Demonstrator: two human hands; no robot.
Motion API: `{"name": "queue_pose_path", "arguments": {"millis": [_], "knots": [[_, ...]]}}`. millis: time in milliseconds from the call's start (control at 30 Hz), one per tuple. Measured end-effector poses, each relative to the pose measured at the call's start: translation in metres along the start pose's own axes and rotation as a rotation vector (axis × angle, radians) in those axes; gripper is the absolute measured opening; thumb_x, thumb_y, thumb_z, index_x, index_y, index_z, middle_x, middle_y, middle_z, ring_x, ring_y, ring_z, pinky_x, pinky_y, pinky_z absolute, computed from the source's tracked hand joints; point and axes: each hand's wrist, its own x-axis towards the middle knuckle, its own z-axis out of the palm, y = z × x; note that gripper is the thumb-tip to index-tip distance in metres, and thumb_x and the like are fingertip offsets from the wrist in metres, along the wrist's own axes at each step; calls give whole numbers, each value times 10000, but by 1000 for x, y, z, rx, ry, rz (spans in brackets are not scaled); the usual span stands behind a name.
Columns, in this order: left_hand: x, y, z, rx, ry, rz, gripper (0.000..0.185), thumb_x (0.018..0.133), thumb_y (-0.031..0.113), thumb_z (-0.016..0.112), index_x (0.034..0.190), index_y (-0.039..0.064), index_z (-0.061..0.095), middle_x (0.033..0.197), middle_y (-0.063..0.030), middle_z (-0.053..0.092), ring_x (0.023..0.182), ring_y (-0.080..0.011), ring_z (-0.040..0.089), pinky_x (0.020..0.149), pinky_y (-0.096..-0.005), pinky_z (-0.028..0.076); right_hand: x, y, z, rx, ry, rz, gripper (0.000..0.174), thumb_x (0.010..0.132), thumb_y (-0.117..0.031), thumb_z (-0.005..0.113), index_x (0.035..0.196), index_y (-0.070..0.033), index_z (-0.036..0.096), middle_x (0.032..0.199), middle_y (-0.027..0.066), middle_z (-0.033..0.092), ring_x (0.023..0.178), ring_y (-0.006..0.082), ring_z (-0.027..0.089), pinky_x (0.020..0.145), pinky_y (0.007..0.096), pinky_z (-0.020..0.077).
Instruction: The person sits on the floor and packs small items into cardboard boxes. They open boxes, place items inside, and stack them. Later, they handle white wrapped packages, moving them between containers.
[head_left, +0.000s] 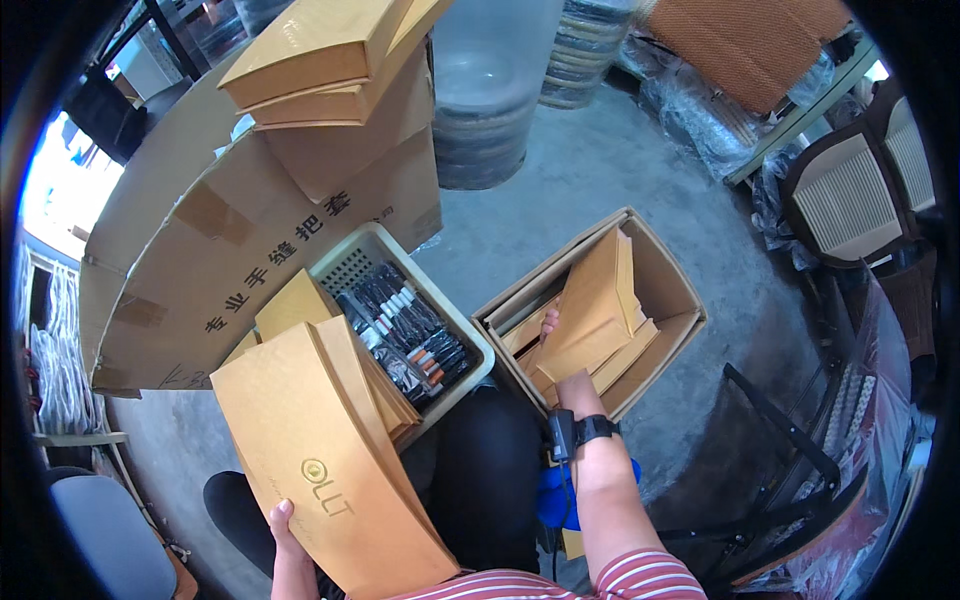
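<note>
My left hand (283, 529) grips a stack of thin, flat yellow-tan boxes (322, 442) near my lap, thumb on the top face. The top one bears a gold emblem and lettering. My right hand (551, 322) reaches into an open cardboard carton (675, 330) and holds more flat yellow-tan boxes (589, 300). Its fingertips show at their left edge, while the rest of the hand is mostly hidden behind them. Between the two stacks stands a pale plastic basket (465, 322) with several plastic-wrapped, dark items (412, 330) inside, some with white or orange parts.
Behind the basket is a large printed carton (262, 262), with thicker yellow-tan boxes (315, 60) on top. Plastic-wrapped rolls (484, 142) stand beyond. Dark metal frames (787, 435) and mesh-backed chair parts (847, 195) occupy the right. A grey seat (112, 532) is at lower left.
</note>
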Motion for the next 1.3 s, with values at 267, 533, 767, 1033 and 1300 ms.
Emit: {"name": "queue_pose_path", "arguments": {"millis": [267,533,767,1033,1300], "knots": [[0,3,9,-56,-39,-24,776,715,418,580,1316,-19,355,1178,-195,536,1007,-314,584,818,-412,520,43,-16,-1,-901,849,101,609,959,-492,346,1321,-3,335,1239,299,428,997,428,561,789,567,505],[-2,3,10,-81,-33,-25,784,705,412,600,1309,-24,357,1171,-197,535,1000,-318,581,820,-415,517,51,-21,74,-978,626,21,904,777,-609,601,1382,-29,264,1300,253,375,1058,406,506,798,580,475],[0,1,10,-84,-49,-16,790,695,413,610,1306,-25,365,1164,-195,535,996,-313,578,811,-410,516,81,-5,77,-1567,1148,-136,941,630,-313,764,1309,85,249,1157,282,527,1057,380,550,838,467,501],[-1,-3,1,-15,-66,17,758,722,431,582,1304,-15,390,1176,-186,556,994,-308,596,820,-409,522,54,-21,69,-1499,1075,-574,642,638,-155,708,1095,151,378,1044,265,560,955,329,575,843,357,459],[-2,-1,4,-61,2,-23,784,675,385,629,1294,-25,378,1141,-188,547,971,-305,590,792,-407,524,62,-29,51,-1629,1106,-597,590,622,-162,715,1031,137,412,989,248,561,884,301,570,799,361,466]]}}
